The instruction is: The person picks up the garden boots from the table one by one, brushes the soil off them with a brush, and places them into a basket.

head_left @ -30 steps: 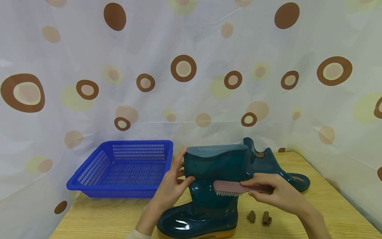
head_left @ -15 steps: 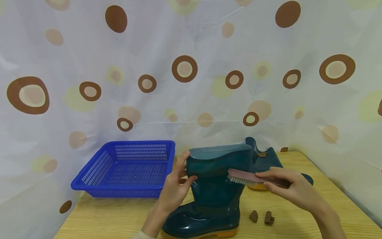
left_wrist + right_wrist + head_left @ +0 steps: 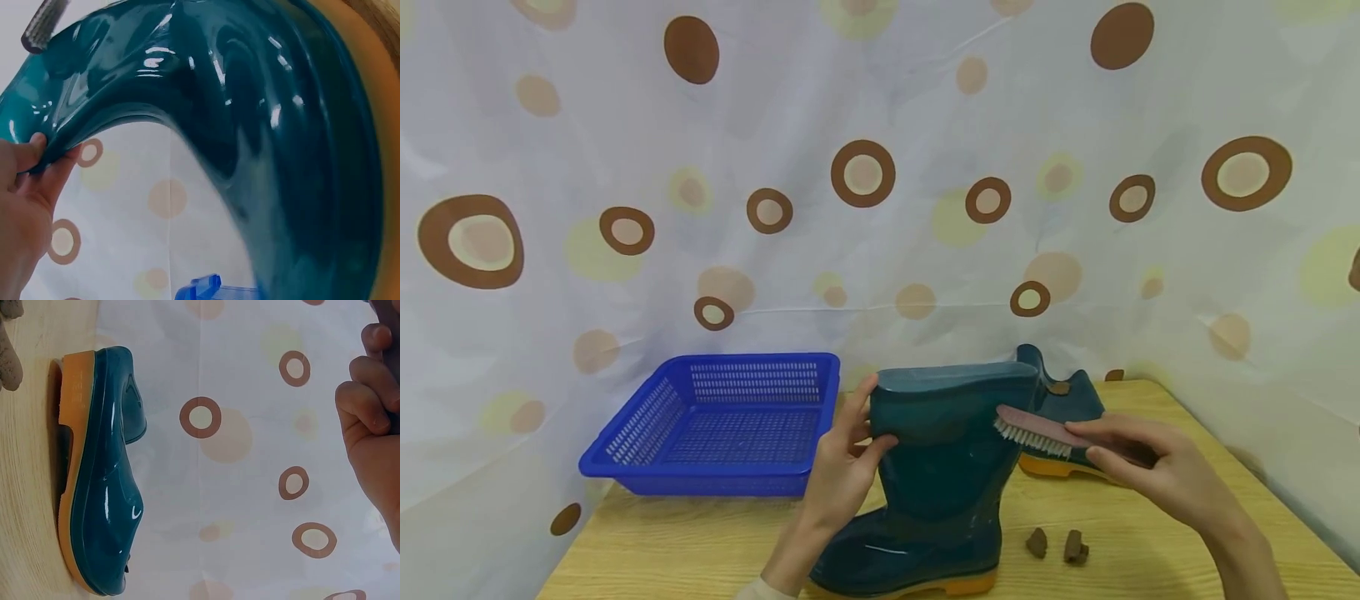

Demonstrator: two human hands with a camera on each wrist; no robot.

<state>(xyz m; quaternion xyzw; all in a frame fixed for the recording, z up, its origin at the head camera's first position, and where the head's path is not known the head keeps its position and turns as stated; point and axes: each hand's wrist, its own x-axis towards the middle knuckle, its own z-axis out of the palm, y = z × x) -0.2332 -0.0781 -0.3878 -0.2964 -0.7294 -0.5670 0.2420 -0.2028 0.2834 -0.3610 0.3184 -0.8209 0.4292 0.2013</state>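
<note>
A dark green rubber boot [image 3: 940,467] with an orange sole stands on the table, toe to the left. My left hand [image 3: 842,475] pinches the left side of its shaft near the top; the left wrist view shows thumb and fingers [image 3: 39,140] on the boot [image 3: 250,94]. In my right hand [image 3: 1172,475] is the handle of a pink brush [image 3: 1037,425], its white bristles facing down-left by the shaft's right edge; whether they touch it I cannot tell. The right wrist view has my right hand [image 3: 375,419] with fingers curled round the handle.
Behind and to the right lies a second green boot [image 3: 1075,400], also in the right wrist view [image 3: 109,487], with a brown bit on it. Two brown lumps [image 3: 1037,542] [image 3: 1075,547] lie right of the front boot. A blue basket [image 3: 700,483] is at the left on the wooden table [image 3: 647,550].
My right hand and the brush have moved up and to the right, from the middle of the shaft to its right edge. My left hand keeps its grip while the view has shifted slightly.
</note>
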